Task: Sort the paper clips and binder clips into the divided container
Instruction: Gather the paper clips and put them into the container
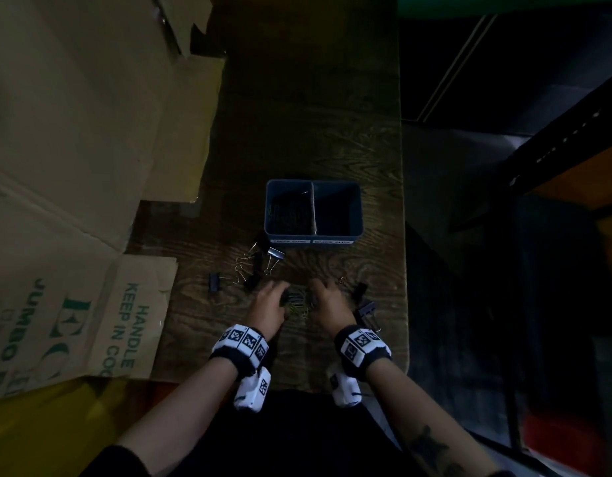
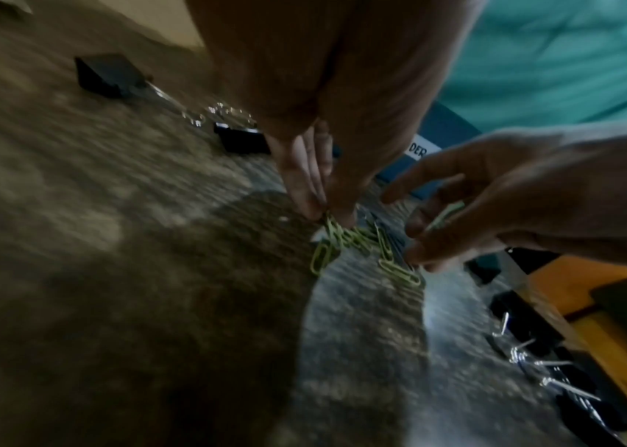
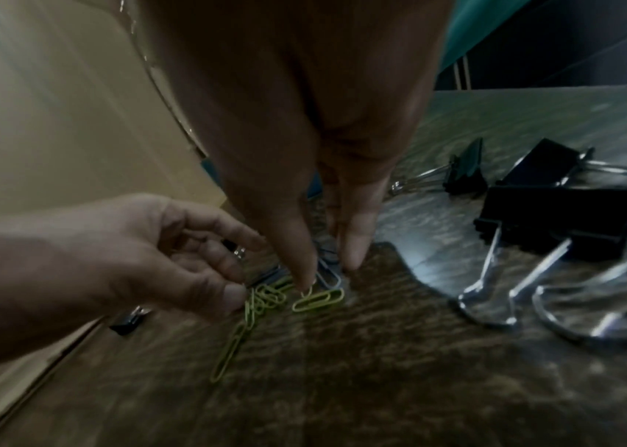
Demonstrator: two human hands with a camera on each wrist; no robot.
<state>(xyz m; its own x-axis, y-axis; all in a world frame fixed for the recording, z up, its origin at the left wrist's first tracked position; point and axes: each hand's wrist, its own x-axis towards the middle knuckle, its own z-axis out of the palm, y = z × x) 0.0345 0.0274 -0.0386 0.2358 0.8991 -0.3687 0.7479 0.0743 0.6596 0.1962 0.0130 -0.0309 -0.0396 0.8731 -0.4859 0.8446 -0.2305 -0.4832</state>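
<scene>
1. Dim light over a dark wood-grain desk [image 1: 297, 139], flattened cardboard [image 1: 73, 166] filling the left of the head view.
2. Centre frame sits the blue divided container [image 1: 313, 232], two compartments with labels on its near wall; the left compartment seems to hold a few clips already, the right looks dark, contents unclear.
3. Down in the lower middle, both hands work a small pile of yellow-green paper clips [image 3: 262, 298] on the desk, just near of the container.
4. Left hand [image 3: 174, 257]: fingers curled, thumb and fingertips closing on the edge of the pile. In the left wrist view its fingertips pinch the top of a clip cluster.
5. Right hand [image 2: 495, 211]: fingers bent over the pile, a single pale green clip [image 2: 444, 216] caught among them; in its own wrist view a fingertip [image 3: 304, 281] presses right at a loose clip [image 3: 317, 300].
6. Black binder clips [image 1: 263, 261] lie scattered left of the container, more [image 3: 556, 217] at the right by the desk edge, all untouched.
7. Handling call: paper clips are featherlight, thin, slick wire lying flat, and they tangle; best pinched at a raised loop or slid toward an edge. Binder clips are stiffer and chunkier; take them by the black body or the wire arms.
</scene>
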